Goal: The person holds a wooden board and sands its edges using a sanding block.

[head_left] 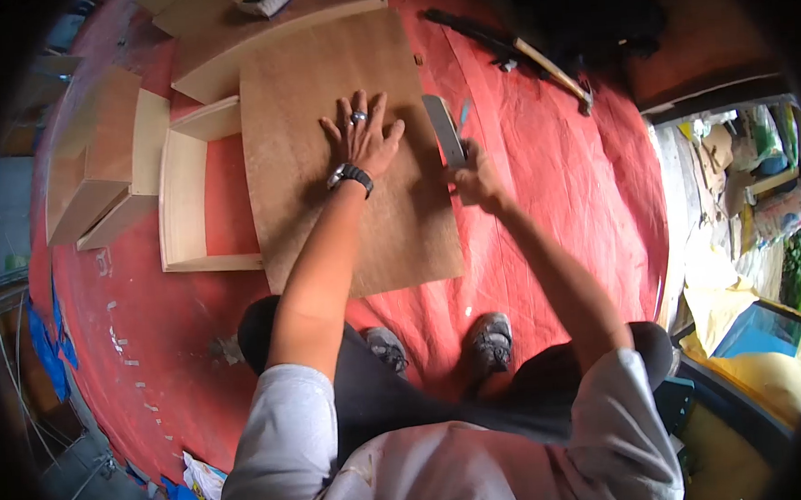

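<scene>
My left hand lies flat with fingers spread on a brown plywood panel, pressing near its middle. A ring and a black wristwatch are on that hand and wrist. My right hand is wrapped round a grey tool that looks like a hand plane, with a thin bluish piece sticking up from it. The plane is at the panel's right edge; whether it touches the edge I cannot tell. Under the panel's left side shows an open wooden frame, partly covered by the panel.
Wooden boxes stand at the left, and another wooden piece lies beyond the panel. A hammer rests on the red floor sheet at the upper right. My shoes are just below the panel. Bags and clutter lie far right.
</scene>
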A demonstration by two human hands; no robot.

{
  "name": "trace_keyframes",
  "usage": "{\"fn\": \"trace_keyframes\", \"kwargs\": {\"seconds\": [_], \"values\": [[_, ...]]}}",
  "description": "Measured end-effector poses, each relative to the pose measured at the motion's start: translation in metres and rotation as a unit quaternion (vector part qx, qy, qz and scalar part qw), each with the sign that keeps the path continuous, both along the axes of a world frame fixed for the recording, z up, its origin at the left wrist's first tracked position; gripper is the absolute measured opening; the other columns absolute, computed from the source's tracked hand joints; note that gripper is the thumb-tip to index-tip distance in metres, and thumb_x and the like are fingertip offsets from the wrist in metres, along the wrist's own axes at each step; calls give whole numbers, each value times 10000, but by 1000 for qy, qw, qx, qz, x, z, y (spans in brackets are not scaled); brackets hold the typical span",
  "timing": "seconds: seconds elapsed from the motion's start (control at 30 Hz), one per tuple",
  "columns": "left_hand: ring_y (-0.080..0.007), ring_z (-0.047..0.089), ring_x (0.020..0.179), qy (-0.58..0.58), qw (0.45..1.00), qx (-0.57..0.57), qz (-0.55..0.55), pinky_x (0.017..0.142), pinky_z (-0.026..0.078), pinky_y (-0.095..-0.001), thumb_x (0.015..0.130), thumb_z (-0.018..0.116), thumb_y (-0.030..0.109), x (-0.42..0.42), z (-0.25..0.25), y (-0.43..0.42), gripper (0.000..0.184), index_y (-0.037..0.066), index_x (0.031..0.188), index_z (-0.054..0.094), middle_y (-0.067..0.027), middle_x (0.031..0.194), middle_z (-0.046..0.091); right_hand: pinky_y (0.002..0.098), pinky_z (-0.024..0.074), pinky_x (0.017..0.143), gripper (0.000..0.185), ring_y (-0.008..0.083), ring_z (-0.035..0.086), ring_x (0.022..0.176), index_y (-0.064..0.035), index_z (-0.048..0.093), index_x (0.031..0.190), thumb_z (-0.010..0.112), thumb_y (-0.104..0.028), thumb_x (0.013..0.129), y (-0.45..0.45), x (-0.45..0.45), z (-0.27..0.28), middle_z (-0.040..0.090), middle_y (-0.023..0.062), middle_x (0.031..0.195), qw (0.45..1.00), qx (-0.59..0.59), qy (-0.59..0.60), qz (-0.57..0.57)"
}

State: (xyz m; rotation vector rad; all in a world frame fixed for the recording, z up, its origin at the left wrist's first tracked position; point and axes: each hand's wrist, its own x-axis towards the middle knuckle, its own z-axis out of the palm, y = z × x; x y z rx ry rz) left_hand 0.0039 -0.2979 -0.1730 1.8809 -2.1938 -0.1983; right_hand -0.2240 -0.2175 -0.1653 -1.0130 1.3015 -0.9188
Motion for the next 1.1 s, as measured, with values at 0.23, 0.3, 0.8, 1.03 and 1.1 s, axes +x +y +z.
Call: {"fn": "trace_keyframes", "kwargs": {"seconds": [0.23,0.3,0.8,1.03,1.1], "values": [[-465,105,1605,-43,997,-27,-53,1204,29,-780,1053,473,554,-10,-3,61,704,293,1678,281,-155,1755,186,315,535,488,589,142,623,583,-25,504,1282,851,-177,831,11,-98,75,611,53,786,970,87,114,196],[-467,108,1604,-44,997,-31,-47,1206,26,-778,1053,474,553,-15,0,60,703,296,1678,281,-155,1755,186,311,545,502,620,140,639,606,-25,488,1310,859,-172,836,37,-128,62,596,44,768,977,58,2,205],[-450,218,1576,-65,996,-50,-33,1206,97,-749,1039,504,534,-23,-3,54,678,283,1650,350,-134,1736,256,361,571,764,629,193,673,852,47,492,1353,747,-6,781,135,-35,-15,682,113,974,989,107,-98,-21],[-392,295,1532,-51,996,-13,-74,1194,182,-697,1033,543,502,-15,13,33,661,276,1633,384,-107,1659,381,314,523,565,579,179,646,717,27,483,1330,806,-47,854,130,-54,2,649,101,868,973,183,-138,-18],[-402,261,1555,-80,994,-40,-58,1206,153,-714,1034,541,503,-14,4,35,675,287,1646,357,-110,1692,330,306,495,526,596,165,635,694,20,485,1333,848,-136,887,127,-57,4,642,88,823,973,210,-100,-3]]}}
